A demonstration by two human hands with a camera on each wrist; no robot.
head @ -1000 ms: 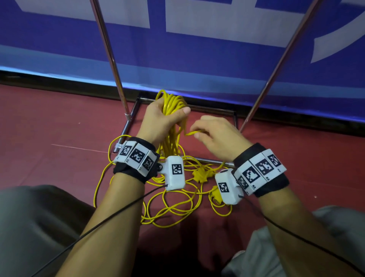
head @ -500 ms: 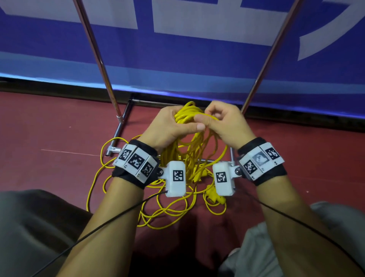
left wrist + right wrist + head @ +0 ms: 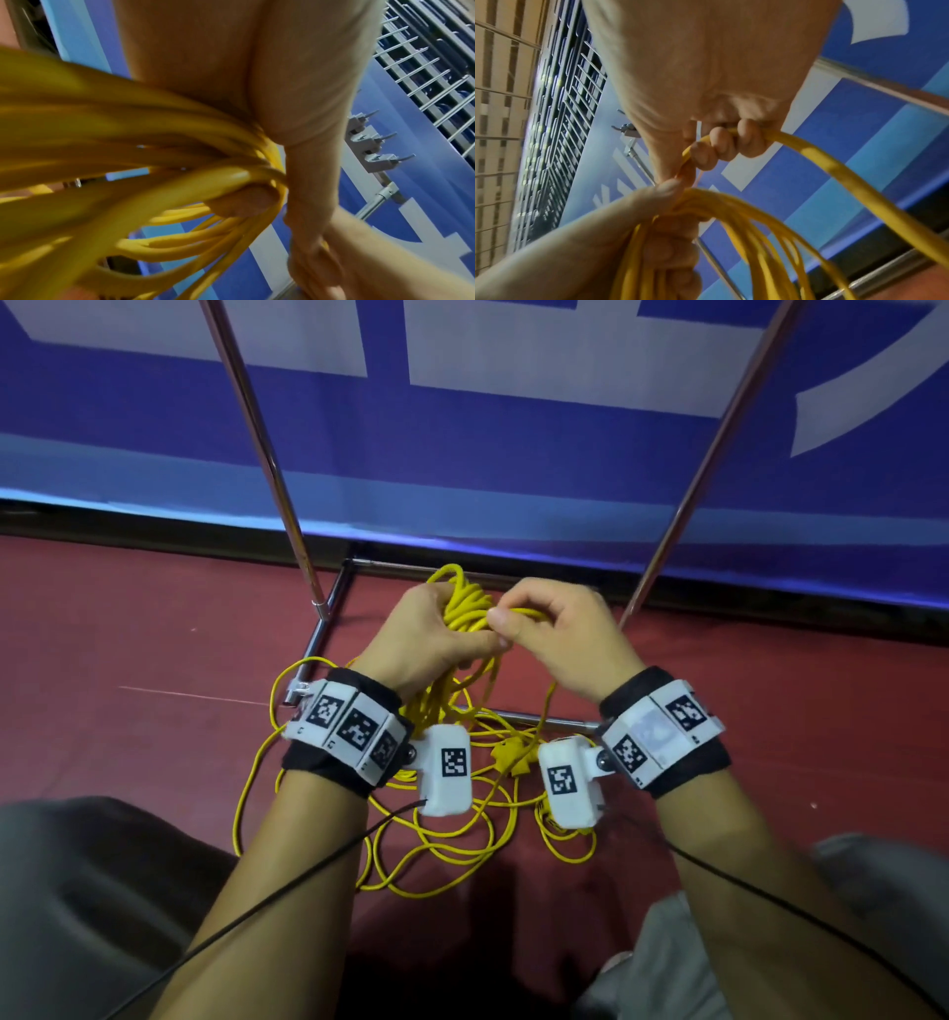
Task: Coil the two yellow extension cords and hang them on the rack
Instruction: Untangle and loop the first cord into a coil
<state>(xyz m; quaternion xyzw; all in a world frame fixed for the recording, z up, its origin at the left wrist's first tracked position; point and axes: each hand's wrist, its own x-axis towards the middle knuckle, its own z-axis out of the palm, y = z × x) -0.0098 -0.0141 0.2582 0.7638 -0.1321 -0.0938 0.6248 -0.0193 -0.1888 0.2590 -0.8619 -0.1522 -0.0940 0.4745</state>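
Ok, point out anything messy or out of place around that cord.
The uncoiled part of the yellow extension cord lies in a loose, overlapping tangle on the red floor, draped over the rack's base bar. The left hand grips the coiled bundle; the right hand pinches one strand. No damage shows.

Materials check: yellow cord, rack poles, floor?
Yellow cord: looks like a smooth rubber or plastic jacket, slightly glossy; it bends into soft loops. Rack poles: shiny metal, likely chromed or steel, with bright highlights. Floor: matte dark red, material unclear.
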